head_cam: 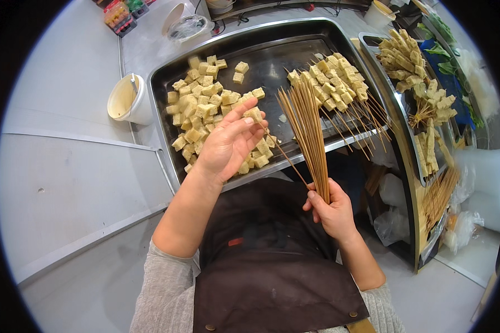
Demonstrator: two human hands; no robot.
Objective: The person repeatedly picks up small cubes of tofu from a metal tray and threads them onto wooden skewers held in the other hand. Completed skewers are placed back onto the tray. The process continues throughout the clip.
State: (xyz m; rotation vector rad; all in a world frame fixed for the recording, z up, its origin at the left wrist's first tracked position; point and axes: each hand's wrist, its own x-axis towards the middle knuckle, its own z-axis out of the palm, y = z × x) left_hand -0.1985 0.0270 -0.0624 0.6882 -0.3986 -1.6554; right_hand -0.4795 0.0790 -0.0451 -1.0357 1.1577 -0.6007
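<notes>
My left hand (pixel 233 143) holds a pale yellow spongy cube (pixel 253 114), which looks like frozen tofu, between thumb and fingers. The tip of one thin wooden skewer (pixel 289 160) meets this cube; how deep it sits is hidden. My right hand (pixel 331 208) grips that skewer near its lower end, together with a thick bundle of skewers (pixel 310 137) that fans upward. Beneath my left hand, many loose cubes (pixel 200 100) lie heaped in a large dark metal tray (pixel 250 45). Filled skewers (pixel 335 81) are piled at the tray's right side, their bare sticks reaching over its rim.
A white bucket (pixel 129 100) stands left of the tray. On the right, a second metal tray (pixel 393 95) holds more filled skewers on a wooden-edged table (pixel 418 233). Plastic bags (pixel 391 227) lie below. Another white tub (pixel 379 14) stands at the back right.
</notes>
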